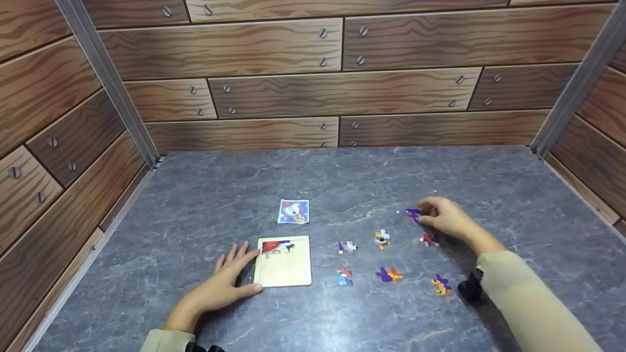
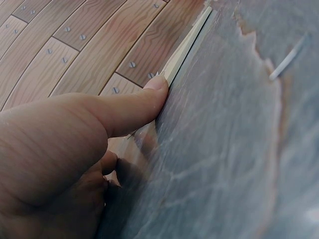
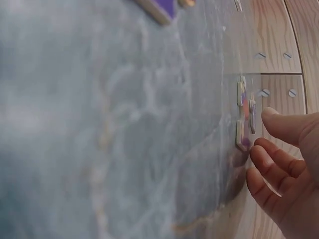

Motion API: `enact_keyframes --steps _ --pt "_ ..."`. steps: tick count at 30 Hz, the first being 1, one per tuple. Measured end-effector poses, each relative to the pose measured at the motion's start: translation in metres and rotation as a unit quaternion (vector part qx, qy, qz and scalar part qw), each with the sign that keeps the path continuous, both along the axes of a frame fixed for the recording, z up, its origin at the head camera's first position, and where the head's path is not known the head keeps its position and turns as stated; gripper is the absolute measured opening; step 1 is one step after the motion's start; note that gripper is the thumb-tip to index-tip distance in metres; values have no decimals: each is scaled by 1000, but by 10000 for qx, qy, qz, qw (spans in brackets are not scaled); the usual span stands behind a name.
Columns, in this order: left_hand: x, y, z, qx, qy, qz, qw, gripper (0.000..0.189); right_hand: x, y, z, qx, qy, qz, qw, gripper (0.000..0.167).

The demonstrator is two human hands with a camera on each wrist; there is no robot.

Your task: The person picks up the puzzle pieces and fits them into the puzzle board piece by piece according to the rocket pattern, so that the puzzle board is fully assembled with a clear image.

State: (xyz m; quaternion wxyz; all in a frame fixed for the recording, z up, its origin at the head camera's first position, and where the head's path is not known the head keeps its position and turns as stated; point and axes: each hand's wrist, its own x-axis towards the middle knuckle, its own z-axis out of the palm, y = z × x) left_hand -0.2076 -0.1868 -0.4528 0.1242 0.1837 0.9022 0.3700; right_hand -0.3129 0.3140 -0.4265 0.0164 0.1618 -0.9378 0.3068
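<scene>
My left hand [image 1: 222, 283] rests on the table with fingers spread, thumb and index finger at the left edge of a pale wooden puzzle board [image 1: 286, 271]. In the left wrist view the thumb [image 2: 157, 87] touches the rim of that board. A red, white and purple section [image 1: 278, 247] fills the board's upper left corner. My right hand [image 1: 442, 215] reaches to a purple puzzle piece [image 1: 413, 214], its fingertips right at the piece's right side. In the right wrist view a gap shows between thumb and fingers, near that piece [image 3: 252, 117]. Below it lies a red and purple piece [image 1: 430, 239].
Several loose puzzle pieces lie right of the board, among them a white and purple one [image 1: 347, 247], an orange and purple one [image 1: 389, 275] and a yellow and purple one [image 1: 442, 285]. A picture card [image 1: 294, 211] lies behind the board. Wood-patterned walls [image 1: 274, 98] enclose the table.
</scene>
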Motion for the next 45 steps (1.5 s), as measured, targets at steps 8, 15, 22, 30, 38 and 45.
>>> enact_keyframes --steps 8,15,22,30,38,45 --pt "1 1 0 9 56 -16 10000 77 -5 1 -3 276 154 283 9991 34" --pt "2 1 -1 57 48 34 10000 77 -8 1 -6 196 222 312 9991 30" --pt "1 1 -2 6 24 42 10000 77 -9 1 -6 76 -41 322 9994 23" --pt "1 1 -1 -78 -34 89 9999 76 -8 1 -3 140 -565 121 9982 27" --pt "1 0 -1 -104 -18 85 9999 77 -6 3 -2 -230 -453 54 9987 26" --pt "0 1 -3 -138 46 88 9999 78 2 4 -1 -484 -246 129 9984 27"
